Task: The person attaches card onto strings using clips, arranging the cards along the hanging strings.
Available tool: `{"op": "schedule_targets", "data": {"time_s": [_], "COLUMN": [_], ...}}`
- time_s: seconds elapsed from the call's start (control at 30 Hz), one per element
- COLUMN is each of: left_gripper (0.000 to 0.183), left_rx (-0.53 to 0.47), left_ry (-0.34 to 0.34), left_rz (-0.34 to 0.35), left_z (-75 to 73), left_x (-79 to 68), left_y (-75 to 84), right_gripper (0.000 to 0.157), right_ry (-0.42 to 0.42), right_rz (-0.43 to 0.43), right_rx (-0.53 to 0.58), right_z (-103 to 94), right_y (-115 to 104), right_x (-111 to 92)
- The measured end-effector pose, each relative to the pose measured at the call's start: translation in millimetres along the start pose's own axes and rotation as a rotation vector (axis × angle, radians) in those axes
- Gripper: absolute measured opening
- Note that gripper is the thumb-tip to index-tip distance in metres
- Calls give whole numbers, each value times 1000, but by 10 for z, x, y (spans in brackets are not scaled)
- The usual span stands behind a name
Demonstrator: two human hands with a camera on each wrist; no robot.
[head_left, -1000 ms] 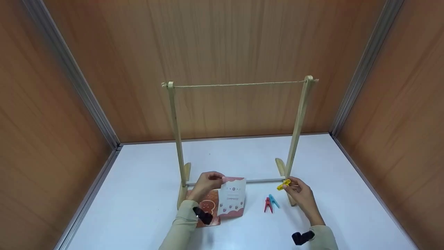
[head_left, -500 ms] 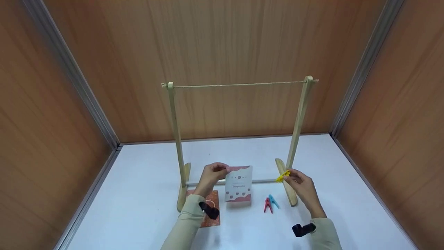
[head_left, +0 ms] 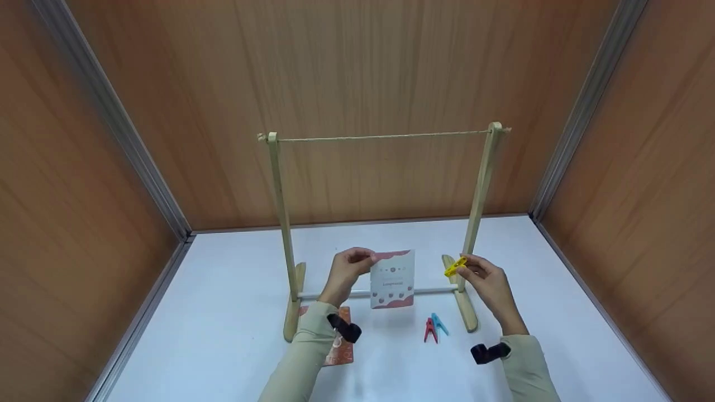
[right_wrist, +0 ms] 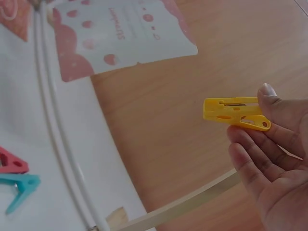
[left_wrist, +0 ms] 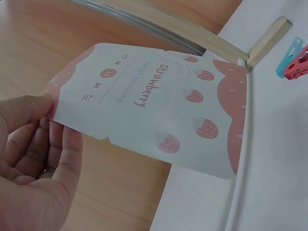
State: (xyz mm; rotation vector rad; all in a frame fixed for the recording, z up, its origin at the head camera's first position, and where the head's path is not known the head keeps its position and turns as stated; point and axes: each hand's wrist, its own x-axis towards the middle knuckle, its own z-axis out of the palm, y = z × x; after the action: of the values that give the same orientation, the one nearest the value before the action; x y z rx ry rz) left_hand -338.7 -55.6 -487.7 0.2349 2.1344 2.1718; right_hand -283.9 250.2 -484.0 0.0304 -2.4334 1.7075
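My left hand (head_left: 351, 272) pinches a strawberry-printed card (head_left: 392, 282) by one corner, between thumb and fingers. White with pink wavy ends, the card (left_wrist: 149, 96) hangs in front of the white lower bar of a wooden stand. To its right, my right hand (head_left: 489, 285) holds a yellow clothespin (head_left: 455, 267) by its handle end. In the right wrist view the jaw end of this clothespin (right_wrist: 231, 113) points away from the fingers, toward the card. A string (head_left: 385, 136) runs between the tops of the two wooden posts, well above both hands.
A red clothespin (head_left: 429, 330) and a blue clothespin (head_left: 440, 324) lie on the white table (head_left: 223, 335). An orange-red card (head_left: 342, 352) lies partly behind my left forearm. The stand's right post (head_left: 481, 190) rises near my right hand. Wood-grain panels enclose the table.
Both hands have risen and moved away from me. The strawberry card has shifted up and right, off the orange-red card, and the yellow clothespin has gone up with my right hand.
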Motion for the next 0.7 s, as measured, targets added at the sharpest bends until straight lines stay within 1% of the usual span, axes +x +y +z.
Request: {"op": "schedule_targets", "data": {"time_s": [0.1,0.27,0.43,0.7], "left_gripper": [28,29,27,26], "left_rx": [12,6,13,15], "left_ry": [-4,-8,-1,24], "left_rz": [0,-5,13,52], "left_z": [39,102,158,246], "left_x": [14,48,87,152], "left_y": [65,167,264,388], "right_gripper": [44,45,47,49], "right_ry": [-1,7,12,20], "right_rz": [-17,-62,-91,-108], "right_rx": [14,-24,-31,-38], "right_z": [-15,-45,-78,-119], "right_y": [-74,-189,-286,-460], "right_x": [25,83,138,207]}}
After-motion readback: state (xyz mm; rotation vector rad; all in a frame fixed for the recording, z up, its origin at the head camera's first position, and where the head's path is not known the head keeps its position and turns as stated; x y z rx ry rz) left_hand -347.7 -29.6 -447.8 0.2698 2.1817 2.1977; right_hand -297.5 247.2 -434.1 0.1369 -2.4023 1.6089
